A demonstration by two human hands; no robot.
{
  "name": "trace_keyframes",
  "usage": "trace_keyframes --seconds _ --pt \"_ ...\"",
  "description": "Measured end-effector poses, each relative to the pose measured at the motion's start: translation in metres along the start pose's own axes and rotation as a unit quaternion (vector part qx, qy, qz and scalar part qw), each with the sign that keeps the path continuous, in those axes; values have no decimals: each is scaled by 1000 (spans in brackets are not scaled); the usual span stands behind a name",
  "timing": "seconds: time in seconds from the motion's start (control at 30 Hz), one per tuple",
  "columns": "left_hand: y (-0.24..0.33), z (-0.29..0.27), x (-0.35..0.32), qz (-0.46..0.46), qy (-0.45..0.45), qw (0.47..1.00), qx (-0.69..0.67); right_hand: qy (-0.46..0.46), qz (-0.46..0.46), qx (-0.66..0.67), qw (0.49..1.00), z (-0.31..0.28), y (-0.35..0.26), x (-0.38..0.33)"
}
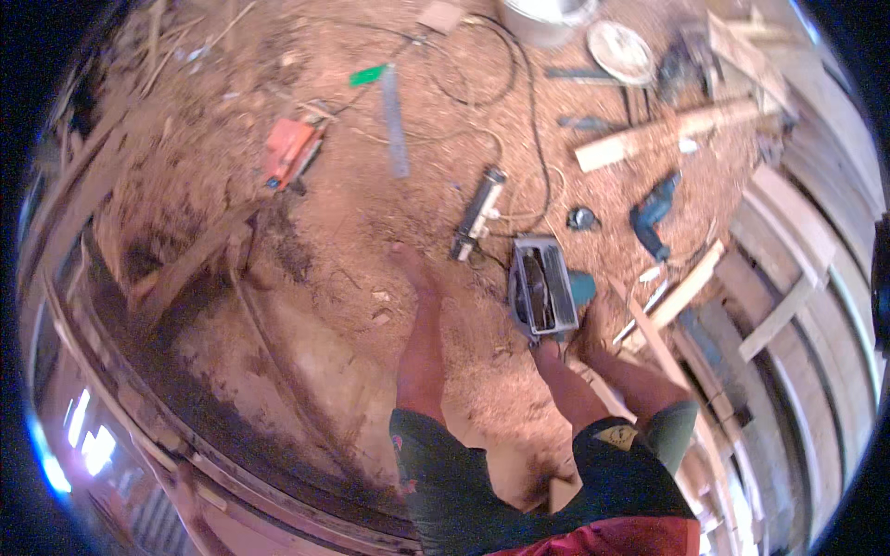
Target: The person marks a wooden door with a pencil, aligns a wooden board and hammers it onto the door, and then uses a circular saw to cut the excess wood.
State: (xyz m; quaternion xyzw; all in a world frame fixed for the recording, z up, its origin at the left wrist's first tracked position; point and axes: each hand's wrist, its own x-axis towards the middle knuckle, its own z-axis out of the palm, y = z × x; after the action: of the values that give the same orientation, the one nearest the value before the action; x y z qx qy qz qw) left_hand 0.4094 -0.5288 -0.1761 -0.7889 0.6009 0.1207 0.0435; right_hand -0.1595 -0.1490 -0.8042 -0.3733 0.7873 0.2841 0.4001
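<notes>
Right of centre, a circular saw (545,287) with a grey base plate and a teal motor housing has its slotted underside toward me. My right hand (549,348) meets its near edge and seems wrapped round it, though the saw hides most of the fingers. My bare left foot (403,252) stands on sawdust, left of a long power strip (478,213). At the lower left, a blurred arm-like shape (192,514) reaches a wooden rail (222,491). I cannot tell whether this is my left arm, and no fingers show clearly.
Cables (538,120) loop over the sawdust-covered ground. An orange-red power tool (295,148), a green-handled square (395,125) and a teal power tool (654,215) lie around. A white bucket (549,23) stands at the back. Boards (779,269) fill the right side.
</notes>
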Motion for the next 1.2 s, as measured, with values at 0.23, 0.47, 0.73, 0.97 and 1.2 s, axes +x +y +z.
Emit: trace_keyframes --seconds 0.23,0.47,0.73,0.97,1.2 --pt "-30 1 -7 24 76 996 -43 30 -194 -124 973 -55 -73 -49" --pt "25 -19 13 -30 94 995 2 -66 -390 -97 914 -258 -128 -97" --pt "20 -50 1 -99 28 991 -86 -12 -199 294 935 -426 -210 -304" --pt "11 -51 -3 -134 61 968 -201 -28 -266 535 802 -592 -343 -452" --pt "15 -71 8 -123 73 966 -217 20 -424 507 750 -737 -439 -550"
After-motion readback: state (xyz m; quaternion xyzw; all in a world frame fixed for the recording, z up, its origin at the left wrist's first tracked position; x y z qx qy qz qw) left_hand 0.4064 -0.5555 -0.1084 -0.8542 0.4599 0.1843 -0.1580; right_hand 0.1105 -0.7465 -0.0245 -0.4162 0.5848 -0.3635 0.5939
